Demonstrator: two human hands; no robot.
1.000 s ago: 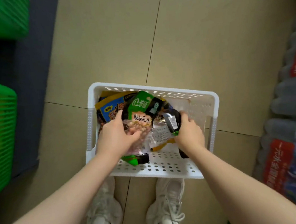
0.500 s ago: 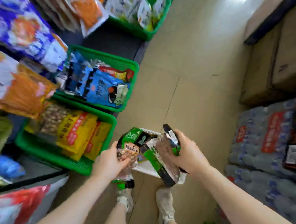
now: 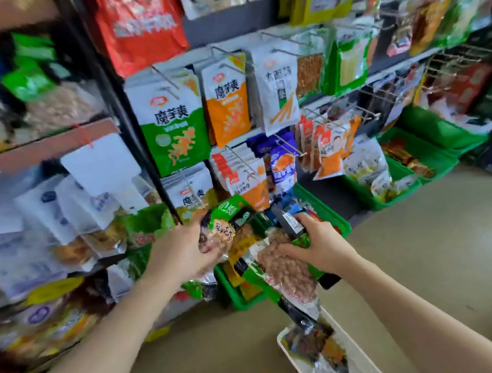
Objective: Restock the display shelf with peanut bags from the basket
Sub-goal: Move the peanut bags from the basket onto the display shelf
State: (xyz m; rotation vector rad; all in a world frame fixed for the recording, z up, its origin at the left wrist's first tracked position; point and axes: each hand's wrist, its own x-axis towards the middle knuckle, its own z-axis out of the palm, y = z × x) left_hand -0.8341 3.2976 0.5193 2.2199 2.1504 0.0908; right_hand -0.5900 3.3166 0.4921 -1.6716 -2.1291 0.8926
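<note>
My left hand [image 3: 182, 252] grips a green and black peanut bag [image 3: 227, 227] with a clear window, held up in front of the display shelf [image 3: 132, 137]. My right hand [image 3: 319, 245] grips a second peanut bag [image 3: 286, 269], which hangs down with its peanuts showing through the clear film. The white perforated basket [image 3: 287, 347] stands on the floor below my right arm, with more snack bags inside.
Hooks on the shelf carry hanging snack bags, among them a green and white one [image 3: 173, 127] and an orange one [image 3: 227, 101]. Green bins [image 3: 338, 225] of packets line the floor at the shelf's foot. Beige floor lies open to the right.
Both hands have lifted their peanut bags out of the basket and up toward the shelf. My view has swung from the floor up to the shelving.
</note>
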